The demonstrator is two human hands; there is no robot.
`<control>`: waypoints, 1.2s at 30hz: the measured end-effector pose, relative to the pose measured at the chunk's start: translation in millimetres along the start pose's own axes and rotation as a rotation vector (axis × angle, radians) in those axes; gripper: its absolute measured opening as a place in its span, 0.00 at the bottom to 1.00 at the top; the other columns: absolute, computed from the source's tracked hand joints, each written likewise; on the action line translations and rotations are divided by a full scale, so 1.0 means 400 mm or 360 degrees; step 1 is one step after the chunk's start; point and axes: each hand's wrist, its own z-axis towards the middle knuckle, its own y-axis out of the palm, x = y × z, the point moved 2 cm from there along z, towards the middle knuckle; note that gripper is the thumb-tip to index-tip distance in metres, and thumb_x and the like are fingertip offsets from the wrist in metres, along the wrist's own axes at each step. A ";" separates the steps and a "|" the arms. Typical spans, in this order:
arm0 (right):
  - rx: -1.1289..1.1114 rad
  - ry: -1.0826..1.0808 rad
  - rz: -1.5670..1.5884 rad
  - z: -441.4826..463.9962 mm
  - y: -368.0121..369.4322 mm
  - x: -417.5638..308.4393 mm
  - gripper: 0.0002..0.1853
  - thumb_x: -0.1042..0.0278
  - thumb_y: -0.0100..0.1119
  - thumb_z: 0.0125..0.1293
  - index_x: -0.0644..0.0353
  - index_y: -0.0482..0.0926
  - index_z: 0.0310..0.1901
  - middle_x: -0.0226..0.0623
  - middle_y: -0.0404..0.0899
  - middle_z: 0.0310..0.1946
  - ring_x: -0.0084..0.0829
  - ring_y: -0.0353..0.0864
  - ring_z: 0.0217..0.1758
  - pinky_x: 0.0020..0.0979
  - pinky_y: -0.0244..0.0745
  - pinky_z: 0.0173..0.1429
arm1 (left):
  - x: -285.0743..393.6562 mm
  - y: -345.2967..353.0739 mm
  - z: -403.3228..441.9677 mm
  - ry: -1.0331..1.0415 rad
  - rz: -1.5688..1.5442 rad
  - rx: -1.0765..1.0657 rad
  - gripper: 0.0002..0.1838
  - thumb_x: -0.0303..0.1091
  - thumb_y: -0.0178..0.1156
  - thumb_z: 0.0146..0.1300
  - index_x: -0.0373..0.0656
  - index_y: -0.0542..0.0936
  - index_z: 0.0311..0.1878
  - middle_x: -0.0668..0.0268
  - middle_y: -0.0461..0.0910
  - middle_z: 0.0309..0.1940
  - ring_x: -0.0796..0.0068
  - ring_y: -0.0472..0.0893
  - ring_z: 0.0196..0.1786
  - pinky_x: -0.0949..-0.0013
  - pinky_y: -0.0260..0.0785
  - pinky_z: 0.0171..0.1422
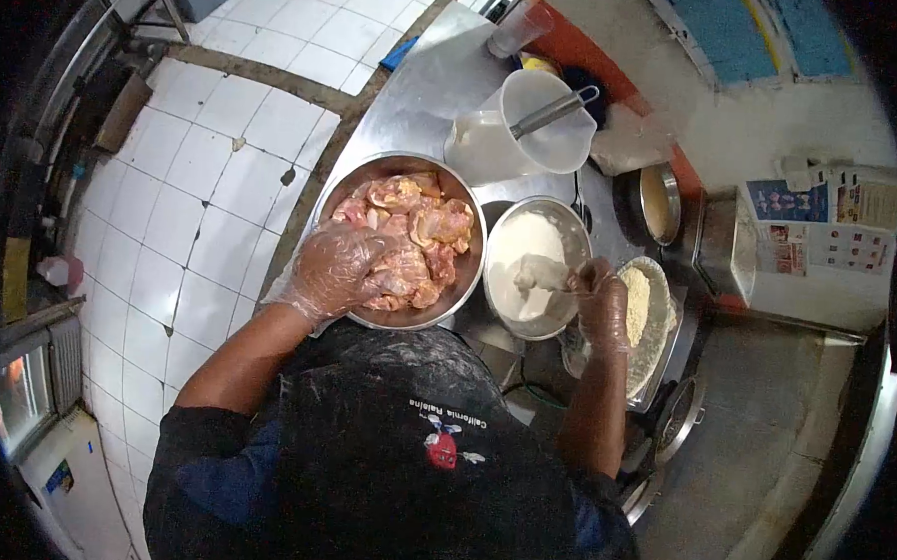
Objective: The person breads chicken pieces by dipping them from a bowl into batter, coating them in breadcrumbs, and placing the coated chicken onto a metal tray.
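My left hand (337,267), in a clear plastic glove, curls over a piece of raw chicken (401,268) in a wide steel bowl (345,185) heaped with chicken pieces. Some of its fingertips are hidden among the meat. To the right stands a smaller steel bowl (491,282) of white batter (526,235). Above its right side my gloved right hand (605,305) is closed on a batter-coated piece of chicken (543,273), which hangs over the batter. Just beyond that hand is a basin (656,339) holding pale yellow flour or crumbs (636,306).
A white plastic pitcher (564,150) with a whisk (556,113) leaning in it stands behind the bowls on the steel table (416,98). A dark-rimmed pan (660,204) sits at the right back. A clear cup (519,31) is at the far end. Tiled floor (181,218) lies left.
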 end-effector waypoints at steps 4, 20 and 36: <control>0.0072 -0.0106 0.0052 0.004 -0.062 0.026 0.06 0.78 0.66 0.65 0.65 0.77 0.36 0.42 0.78 0.27 0.33 0.76 0.30 0.35 0.75 0.39 | -0.004 0.006 -0.003 0.0036 0.0027 0.0027 0.22 0.45 0.73 0.54 0.51 0.86 0.53 0.62 0.85 0.43 0.57 0.83 0.50 0.52 0.73 0.59; 0.0412 -0.0155 0.0109 -0.054 -0.248 -0.094 0.05 0.81 0.64 0.64 0.62 0.79 0.39 0.33 0.82 0.34 0.24 0.80 0.40 0.31 0.78 0.45 | 0.001 0.008 0.004 0.0043 0.0040 0.0037 0.21 0.41 0.72 0.52 0.50 0.85 0.50 0.60 0.85 0.40 0.53 0.83 0.46 0.49 0.74 0.54; 0.0524 -0.0419 -0.0036 0.000 -0.048 0.009 0.04 0.80 0.63 0.62 0.64 0.76 0.33 0.50 0.79 0.27 0.46 0.82 0.29 0.41 0.76 0.35 | 0.019 0.011 0.008 -0.0024 0.0138 -0.0084 0.22 0.42 0.72 0.53 0.51 0.86 0.52 0.60 0.87 0.45 0.56 0.84 0.52 0.52 0.73 0.63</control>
